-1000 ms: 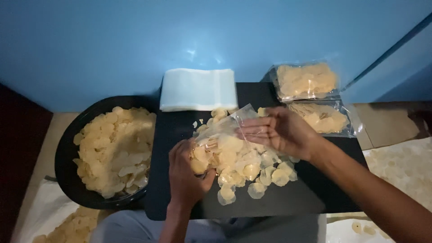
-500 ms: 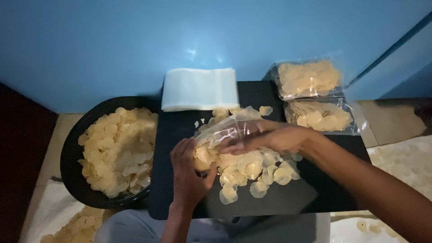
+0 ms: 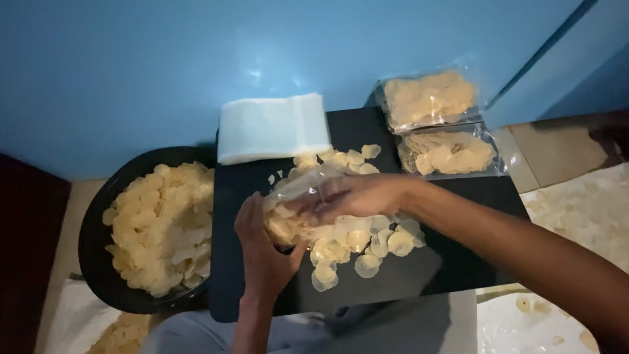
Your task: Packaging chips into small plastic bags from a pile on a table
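A clear plastic bag [image 3: 303,189] partly filled with pale round crackers lies on a black board [image 3: 458,190]. My left hand [image 3: 261,252] grips the bag's lower left side. My right hand [image 3: 354,195] lies across the bag's mouth with its fingers reaching inside among the crackers. Loose crackers [image 3: 367,246] are spread on the board just under and to the right of both hands.
A black bowl [image 3: 98,223] heaped with crackers sits at the left. A stack of empty clear bags [image 3: 272,126] lies at the board's far edge. Two filled bags [image 3: 429,98] [image 3: 449,152] rest at the far right. More crackers lie on the floor at the right.
My right hand has moved left, further into the bag's mouth. My left hand has slid up along the bag's side and keeps its hold.
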